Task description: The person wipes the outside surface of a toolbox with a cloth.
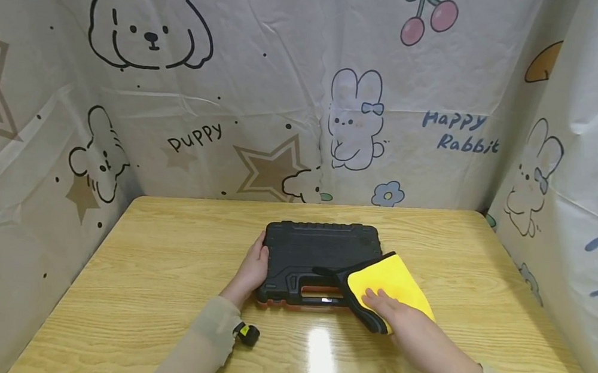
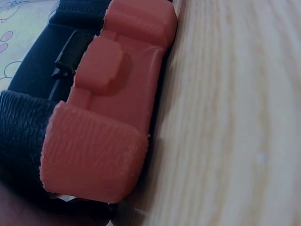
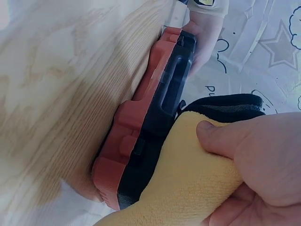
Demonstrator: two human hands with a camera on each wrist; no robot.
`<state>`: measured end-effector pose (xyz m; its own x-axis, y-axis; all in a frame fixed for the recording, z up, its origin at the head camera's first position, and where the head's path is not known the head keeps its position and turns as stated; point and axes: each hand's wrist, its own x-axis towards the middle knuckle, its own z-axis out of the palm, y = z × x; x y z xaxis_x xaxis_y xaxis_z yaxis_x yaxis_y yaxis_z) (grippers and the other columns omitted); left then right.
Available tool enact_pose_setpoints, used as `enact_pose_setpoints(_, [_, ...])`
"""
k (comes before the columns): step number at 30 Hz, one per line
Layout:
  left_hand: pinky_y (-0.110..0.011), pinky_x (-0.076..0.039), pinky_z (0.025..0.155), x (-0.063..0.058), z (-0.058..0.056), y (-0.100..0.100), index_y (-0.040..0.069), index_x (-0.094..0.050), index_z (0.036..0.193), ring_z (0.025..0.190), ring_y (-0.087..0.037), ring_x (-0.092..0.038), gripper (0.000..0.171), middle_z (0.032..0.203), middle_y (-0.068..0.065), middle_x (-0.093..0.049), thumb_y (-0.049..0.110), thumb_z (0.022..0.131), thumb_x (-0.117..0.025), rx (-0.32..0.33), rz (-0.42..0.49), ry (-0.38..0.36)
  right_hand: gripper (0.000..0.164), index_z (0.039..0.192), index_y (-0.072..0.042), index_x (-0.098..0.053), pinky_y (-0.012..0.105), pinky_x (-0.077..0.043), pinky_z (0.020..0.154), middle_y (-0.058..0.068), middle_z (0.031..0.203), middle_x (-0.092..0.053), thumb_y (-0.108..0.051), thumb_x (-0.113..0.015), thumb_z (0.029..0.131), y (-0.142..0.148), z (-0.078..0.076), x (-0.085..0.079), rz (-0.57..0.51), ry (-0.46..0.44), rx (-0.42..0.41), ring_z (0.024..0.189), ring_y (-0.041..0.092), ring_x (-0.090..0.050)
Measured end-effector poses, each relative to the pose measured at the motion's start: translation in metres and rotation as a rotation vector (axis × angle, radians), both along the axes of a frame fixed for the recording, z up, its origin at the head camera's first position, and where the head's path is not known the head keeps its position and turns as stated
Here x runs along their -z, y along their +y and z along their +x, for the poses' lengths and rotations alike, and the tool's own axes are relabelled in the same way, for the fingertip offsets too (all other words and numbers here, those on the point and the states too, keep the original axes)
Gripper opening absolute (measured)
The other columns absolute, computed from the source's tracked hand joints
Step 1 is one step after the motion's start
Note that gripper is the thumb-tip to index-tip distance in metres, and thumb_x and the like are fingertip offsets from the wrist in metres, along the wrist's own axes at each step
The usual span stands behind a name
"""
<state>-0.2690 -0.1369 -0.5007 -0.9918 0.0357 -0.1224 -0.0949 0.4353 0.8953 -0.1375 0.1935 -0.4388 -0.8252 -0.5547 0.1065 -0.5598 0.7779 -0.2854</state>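
A plastic carrying case (image 1: 320,251), black on top with an orange-red lower half, lies flat on the wooden table, its handle side facing me. My left hand (image 1: 253,269) holds the case's left side. The left wrist view shows the case's orange-red corner (image 2: 96,153) and a latch (image 2: 99,66) close up. A yellow cloth (image 1: 397,286) with a dark border is in my right hand (image 1: 409,329), over the case's front right corner. In the right wrist view the thumb (image 3: 214,136) presses on the cloth, with other fingers folded below it. The cloth hides part of the lid.
The case and both hands are over the middle of the wooden table (image 1: 174,246). A pale printed curtain (image 1: 265,87) hangs behind the table and along both sides. Small dark wrist cameras are strapped at both sleeves, the left one (image 1: 248,334) showing more fully.
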Motion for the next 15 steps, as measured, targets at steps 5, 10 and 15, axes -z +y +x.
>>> enact_pose_setpoints(5, [-0.059,-0.013,0.128,0.0,0.0,-0.001,0.005,-0.012,0.166,0.158,-0.043,-0.012,0.056,0.171,-0.025,-0.013,0.018,0.114,-0.026,-0.003,-0.004,-0.002,0.084,0.151,-0.005,-0.051,0.052,-0.058,0.093,0.023,0.147,-0.057,0.025,-0.069,0.075,0.0,0.002,0.002,-0.002,0.02,-0.013,0.123,0.045,-0.065])
enact_pose_setpoints(10, [-0.059,-0.013,0.128,0.0,0.0,-0.001,0.005,-0.012,0.166,0.158,-0.043,-0.012,0.056,0.171,-0.025,-0.013,0.018,0.113,-0.027,-0.001,0.004,0.003,0.08,0.145,-0.006,-0.058,0.042,-0.06,0.089,0.017,0.142,-0.064,0.024,-0.067,0.071,0.001,0.0,-0.002,0.006,0.01,0.02,0.12,0.033,-0.068])
enact_pose_setpoints(15, [-0.059,-0.013,0.128,0.0,0.0,-0.001,0.006,-0.013,0.166,0.158,-0.043,-0.011,0.056,0.171,-0.024,-0.013,0.018,0.113,-0.027,0.0,0.02,0.002,0.076,0.138,-0.011,-0.064,0.027,-0.054,0.073,0.006,0.133,-0.07,0.023,-0.058,0.07,0.004,-0.002,-0.012,-0.059,-0.001,0.1,0.092,0.011,-0.066])
